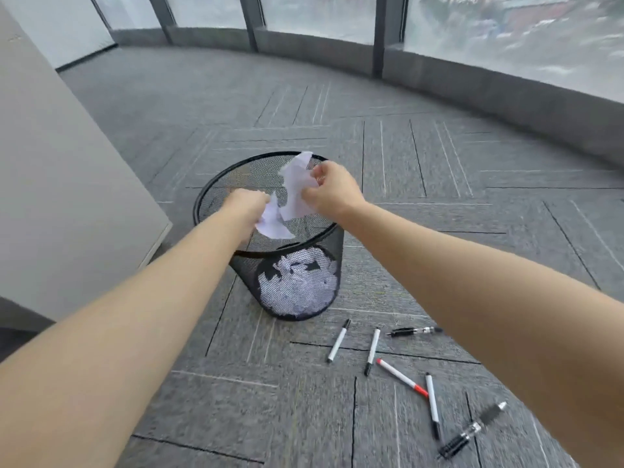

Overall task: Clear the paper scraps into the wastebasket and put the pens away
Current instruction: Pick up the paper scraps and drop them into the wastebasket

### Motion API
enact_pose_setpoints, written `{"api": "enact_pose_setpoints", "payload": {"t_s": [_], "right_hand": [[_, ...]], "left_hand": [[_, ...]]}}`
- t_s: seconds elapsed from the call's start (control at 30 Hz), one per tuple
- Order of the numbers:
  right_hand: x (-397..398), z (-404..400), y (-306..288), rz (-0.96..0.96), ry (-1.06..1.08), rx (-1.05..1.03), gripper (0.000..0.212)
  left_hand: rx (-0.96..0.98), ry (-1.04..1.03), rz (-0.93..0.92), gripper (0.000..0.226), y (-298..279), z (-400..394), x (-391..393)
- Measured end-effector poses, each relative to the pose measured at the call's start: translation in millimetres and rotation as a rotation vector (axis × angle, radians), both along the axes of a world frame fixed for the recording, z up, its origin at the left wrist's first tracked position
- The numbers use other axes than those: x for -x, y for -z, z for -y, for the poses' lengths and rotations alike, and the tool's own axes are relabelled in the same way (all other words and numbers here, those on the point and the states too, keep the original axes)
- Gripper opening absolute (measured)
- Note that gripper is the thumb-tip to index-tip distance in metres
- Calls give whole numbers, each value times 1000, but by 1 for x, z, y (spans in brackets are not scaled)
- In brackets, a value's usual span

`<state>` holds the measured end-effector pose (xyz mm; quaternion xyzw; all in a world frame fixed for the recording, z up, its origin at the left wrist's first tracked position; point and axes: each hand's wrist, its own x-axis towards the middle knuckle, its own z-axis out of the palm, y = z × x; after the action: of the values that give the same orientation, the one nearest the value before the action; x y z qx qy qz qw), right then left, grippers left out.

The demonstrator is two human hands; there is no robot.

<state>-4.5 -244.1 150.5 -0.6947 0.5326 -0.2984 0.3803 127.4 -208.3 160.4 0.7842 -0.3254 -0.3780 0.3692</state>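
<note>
Dropping paper scraps [290, 197] over the wastebasket [216, 194].
Both grips pinch scraps above the rim: left hand [244, 202], right hand [329, 189]. I'd release well inside the mesh so nothing flutters out. Pens [401, 378] lie on the floor, near right.

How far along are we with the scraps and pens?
Done: a pile of paper already shows through the mesh of the wastebasket. In hand: the left hand and right hand each hold a paper scrap over its opening. Left: no loose scraps show on the carpet, but six pens lie scattered on it, none put away.
</note>
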Motion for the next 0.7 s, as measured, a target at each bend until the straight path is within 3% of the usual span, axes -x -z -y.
{"api": "enact_pose_setpoints", "payload": {"t_s": [0.07,0.2,0.3,0.47,0.57,0.7], "right_hand": [[-7,-4,11,-184,-61,60,32],[-6,-11,21,-299,-122,182,23],[2,-19,21,-257,-120,277,17],[62,-51,37,26,64,405,15],[131,-67,76,3,198,320,14],[236,-72,157,-308,316,-99,22]], "left_hand": [[-55,65,-104,37,5,-10,-4],[-55,103,-8,43,12,-13,-7],[78,169,123,17,16,-13,-3],[483,248,502,20,24,-39,31],[631,495,660,18,46,-68,68],[559,1000,850,27,95,-90,109]]}}
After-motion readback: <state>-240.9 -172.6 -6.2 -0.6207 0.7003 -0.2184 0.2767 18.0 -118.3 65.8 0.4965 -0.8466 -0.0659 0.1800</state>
